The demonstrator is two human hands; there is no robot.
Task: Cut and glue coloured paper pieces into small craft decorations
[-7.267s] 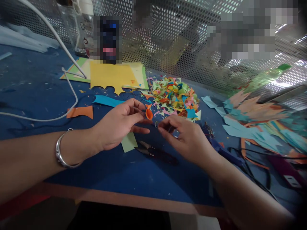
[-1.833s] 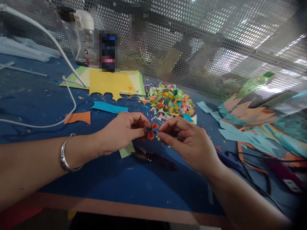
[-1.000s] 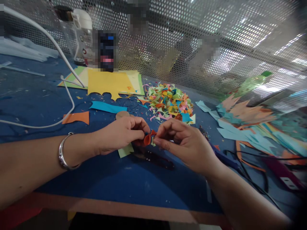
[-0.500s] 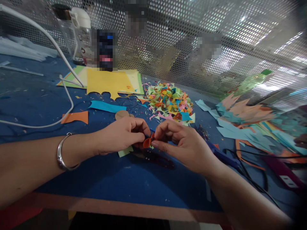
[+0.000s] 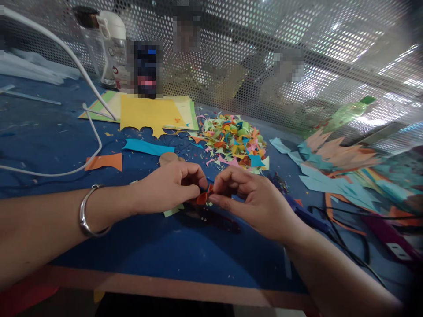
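Observation:
Between my two hands is a small curled piece of orange-red paper [image 5: 202, 199], held just above the blue table. My left hand [image 5: 172, 185], coming from the left with a silver bangle [image 5: 84, 211] on its wrist, pinches the paper's left side. The thumb and fingertips of my right hand [image 5: 249, 196] close on its right end. Beneath the hands lie dark scissors [image 5: 228, 223], partly hidden by fingers and shadow. A pale green paper scrap [image 5: 172, 211] pokes out under my left hand, and a round brown piece [image 5: 168, 158] sits just beyond it.
Past my hands is a heap of colourful paper scraps [image 5: 234, 136]. Yellow paper [image 5: 148, 114], a blue strip [image 5: 148, 147] and an orange piece [image 5: 105, 162] lie left. A glue gun [image 5: 306, 215], cables and a purple power strip [image 5: 391, 237] are right. Perforated metal [image 5: 228, 66] borders the back.
Almost nothing differs. Both hands keep their pinch on the orange-red paper, which has tilted very slightly.

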